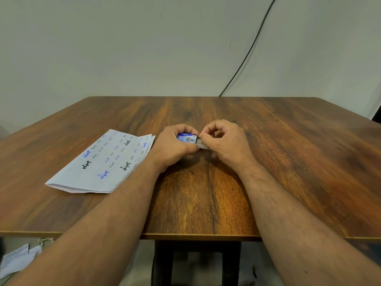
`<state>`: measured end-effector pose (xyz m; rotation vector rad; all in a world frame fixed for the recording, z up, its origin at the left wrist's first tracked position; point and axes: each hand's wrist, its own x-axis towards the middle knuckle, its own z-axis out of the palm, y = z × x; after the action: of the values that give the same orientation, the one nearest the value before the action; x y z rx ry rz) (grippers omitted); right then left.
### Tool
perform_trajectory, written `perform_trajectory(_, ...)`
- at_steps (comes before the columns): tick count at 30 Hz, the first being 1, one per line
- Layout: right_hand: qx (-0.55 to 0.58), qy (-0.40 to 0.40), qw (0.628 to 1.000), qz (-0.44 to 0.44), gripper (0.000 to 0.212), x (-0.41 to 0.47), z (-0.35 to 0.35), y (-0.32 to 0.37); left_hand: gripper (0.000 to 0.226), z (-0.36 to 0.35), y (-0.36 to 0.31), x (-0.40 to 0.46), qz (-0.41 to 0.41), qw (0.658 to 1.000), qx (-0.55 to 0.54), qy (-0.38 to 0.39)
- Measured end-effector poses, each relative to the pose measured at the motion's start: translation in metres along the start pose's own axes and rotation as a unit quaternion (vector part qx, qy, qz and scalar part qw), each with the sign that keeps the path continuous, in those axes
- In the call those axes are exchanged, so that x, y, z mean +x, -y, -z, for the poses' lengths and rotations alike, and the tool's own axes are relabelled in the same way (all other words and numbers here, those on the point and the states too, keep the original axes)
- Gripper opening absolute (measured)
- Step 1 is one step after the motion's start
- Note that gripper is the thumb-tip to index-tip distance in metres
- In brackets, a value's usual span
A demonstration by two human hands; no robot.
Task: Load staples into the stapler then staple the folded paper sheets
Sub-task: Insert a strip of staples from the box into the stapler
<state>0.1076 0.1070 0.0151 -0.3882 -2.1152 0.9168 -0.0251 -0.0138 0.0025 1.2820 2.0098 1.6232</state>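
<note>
Your left hand has its grip curled round one small blue staple box, glossy card, while your right hand pinches the pale inner tray at its open end, over the middle of the wood-grain bench. One stack of folded paper sheets (handwriting on top, flat) lies left of it

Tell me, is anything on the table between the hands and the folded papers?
Nothing visible. The folded papers lie just beside the left hand, with only bare table between. Both hands, left and right hand, hold a small blue staple box.
</note>
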Motion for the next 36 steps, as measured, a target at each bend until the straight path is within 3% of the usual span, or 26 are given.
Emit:
perform_trajectory(10,0.084,-0.036,0.995,-0.027,0.015,0.007,-0.003,-0.002,0.033,0.003,0.000,0.000,0.004,0.999,-0.041,-0.021)
perform_trajectory(17,0.175,-0.147,0.971,-0.071,0.006,0.010,0.002,0.002,0.027,0.001,-0.006,-0.001,0.016,0.991,-0.120,-0.064)
perform_trajectory(22,0.178,-0.090,0.979,-0.035,0.004,0.004,-0.002,0.007,0.023,0.004,-0.002,0.000,0.020,0.990,-0.118,-0.074)
perform_trajectory(30,0.056,-0.089,0.992,0.072,0.007,0.001,-0.004,0.002,0.024,0.004,0.000,0.001,0.012,0.993,-0.103,-0.059)
perform_trajectory(36,-0.020,-0.056,0.993,0.102,0.005,0.000,-0.004,-0.005,0.027,0.006,-0.003,-0.002,0.018,0.993,-0.109,-0.037)
